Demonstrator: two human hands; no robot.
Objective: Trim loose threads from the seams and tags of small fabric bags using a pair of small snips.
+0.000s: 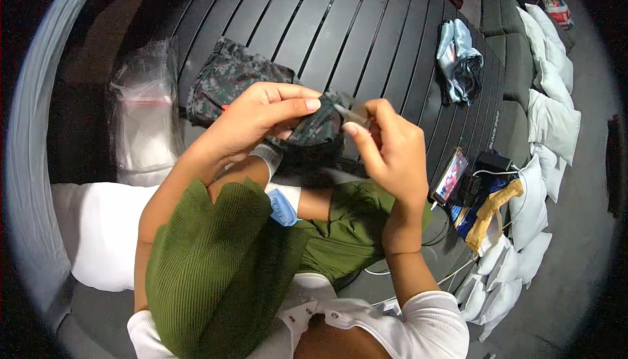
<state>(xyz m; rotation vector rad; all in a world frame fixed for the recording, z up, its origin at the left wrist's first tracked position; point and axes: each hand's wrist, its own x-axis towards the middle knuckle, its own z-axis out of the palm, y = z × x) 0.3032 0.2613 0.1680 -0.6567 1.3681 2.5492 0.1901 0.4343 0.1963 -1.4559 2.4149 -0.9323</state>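
Note:
A dark green-grey camouflage cloth item [317, 123], sewn and partly bunched, is held up in front of me. My left hand [268, 113] pinches its upper edge between thumb and fingers. Close to that edge, my right hand [392, 143] is closed around a small tool [353, 109] with a pale, shiny tip smeared by motion and a bit of red by the fingers. The tool's exact kind cannot be made out. More folded camouflage fabric [232, 74] lies just beyond my left hand.
A slatted black surface [307, 18] stretches ahead. Clear plastic bags [147, 123] lie at left beside a white pillow [104, 234]. To the right are shiny light-blue and black fabric [458, 61], a lit phone [451, 176] with cables, and several pale pouches [553, 123]. My crossed legs are in green trousers [353, 234].

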